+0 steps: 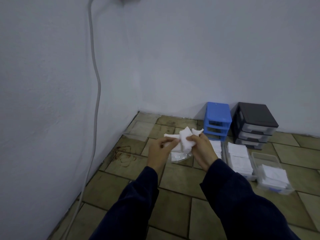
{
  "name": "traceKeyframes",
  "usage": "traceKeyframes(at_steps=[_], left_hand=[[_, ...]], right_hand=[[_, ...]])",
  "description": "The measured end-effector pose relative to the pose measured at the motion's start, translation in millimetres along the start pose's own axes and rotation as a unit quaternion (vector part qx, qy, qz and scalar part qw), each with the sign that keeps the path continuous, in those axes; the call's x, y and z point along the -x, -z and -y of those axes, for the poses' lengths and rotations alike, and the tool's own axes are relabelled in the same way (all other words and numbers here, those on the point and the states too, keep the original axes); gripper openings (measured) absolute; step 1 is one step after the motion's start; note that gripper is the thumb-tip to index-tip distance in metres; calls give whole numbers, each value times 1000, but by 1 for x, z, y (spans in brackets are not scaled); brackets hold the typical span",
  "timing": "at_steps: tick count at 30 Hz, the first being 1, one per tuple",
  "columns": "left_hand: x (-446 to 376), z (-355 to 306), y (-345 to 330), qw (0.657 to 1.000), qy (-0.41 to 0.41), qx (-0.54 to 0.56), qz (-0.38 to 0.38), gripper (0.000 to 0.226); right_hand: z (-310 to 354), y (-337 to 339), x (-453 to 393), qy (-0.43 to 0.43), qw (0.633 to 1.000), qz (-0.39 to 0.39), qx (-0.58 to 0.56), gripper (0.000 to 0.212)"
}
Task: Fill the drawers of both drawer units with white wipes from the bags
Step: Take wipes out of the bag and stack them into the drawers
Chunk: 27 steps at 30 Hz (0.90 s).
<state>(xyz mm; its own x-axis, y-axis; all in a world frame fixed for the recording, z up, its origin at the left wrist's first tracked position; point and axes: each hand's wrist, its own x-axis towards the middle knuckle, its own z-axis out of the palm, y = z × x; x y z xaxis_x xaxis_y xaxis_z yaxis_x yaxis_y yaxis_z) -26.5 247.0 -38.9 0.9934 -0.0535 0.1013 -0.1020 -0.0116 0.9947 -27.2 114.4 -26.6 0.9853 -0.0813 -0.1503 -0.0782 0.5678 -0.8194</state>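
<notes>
Both of my hands hold a bunch of white wipes (184,137) above the tiled floor. My left hand (160,149) pinches the bunch from the left, and my right hand (201,151) grips it from the right. A clear plastic bag (180,157) lies on the floor just below the wipes. Against the far wall stand a blue drawer unit (217,118) and, to its right, a black drawer unit (256,122) with translucent drawers. The blue unit's slots look hollow. Pulled-out clear drawers (240,158) packed with white wipes lie on the floor in front of the units.
Another clear drawer (271,172) with wipes sits at the right. An empty clear bag (136,134) lies by the wall corner. A grey cable (97,101) runs down the left wall to the floor. A reddish stain (124,155) marks the tiles.
</notes>
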Motion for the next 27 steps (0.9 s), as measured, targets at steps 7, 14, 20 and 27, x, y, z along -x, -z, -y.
traceKeyframes(at_steps=[7,14,20,27], left_hand=[[0,3,-5,999,-21,-35,-4,13],[-1,4,1,999,20,-29,29,12],[1,1,-4,995,84,34,47,23],[4,1,-5,996,82,28,31,13]], right_hand=[[-2,-1,0,-14,1000,19,-16,27],[2,5,2,-11,996,73,56,33],[-6,12,-3,30,985,-4,171,48],[2,8,4,60,970,1,234,22]])
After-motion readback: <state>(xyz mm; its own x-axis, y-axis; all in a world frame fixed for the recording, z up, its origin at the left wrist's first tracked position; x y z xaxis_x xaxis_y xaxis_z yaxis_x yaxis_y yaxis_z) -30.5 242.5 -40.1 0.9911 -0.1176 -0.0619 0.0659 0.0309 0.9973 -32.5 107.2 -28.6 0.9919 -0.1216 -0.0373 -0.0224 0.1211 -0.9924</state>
